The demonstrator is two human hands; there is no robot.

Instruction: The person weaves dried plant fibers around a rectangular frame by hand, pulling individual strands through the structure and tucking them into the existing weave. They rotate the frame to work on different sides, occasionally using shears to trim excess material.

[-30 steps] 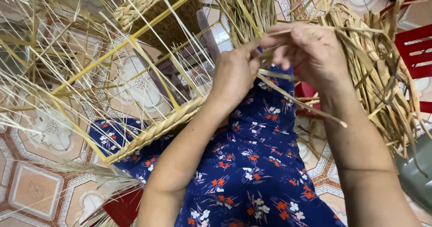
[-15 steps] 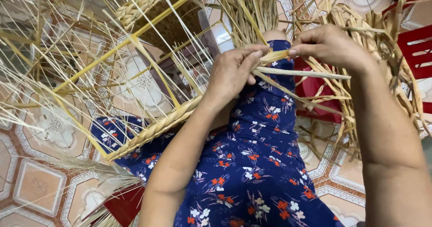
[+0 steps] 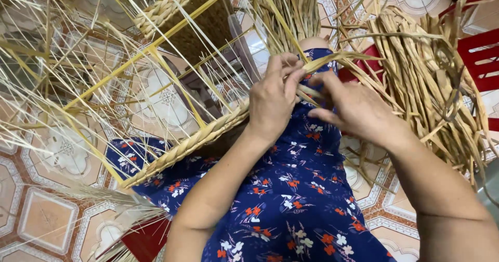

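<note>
My left hand (image 3: pixel 273 98) and my right hand (image 3: pixel 358 111) meet over my lap, both pinching the same pale dried straw strands (image 3: pixel 332 62) that run up and to the right. The strands lead off a braided straw band (image 3: pixel 182 147) wrapped along the lower bar of a yellow wire frame (image 3: pixel 156 54), which leans against my knee. A second braided band (image 3: pixel 166 4) sits on the frame's upper part. My blue flowered dress (image 3: pixel 291 205) lies under both forearms.
A thick bundle of dried straw (image 3: pixel 426 80) lies at the right, over a red plastic stool (image 3: pixel 481 59). Loose thin straws (image 3: pixel 47 69) fan out at the left over a patterned tile floor (image 3: pixel 41 225).
My right hand has come down and left from the upper right toward the left hand. The left hand has shifted its fingers up onto the strands.
</note>
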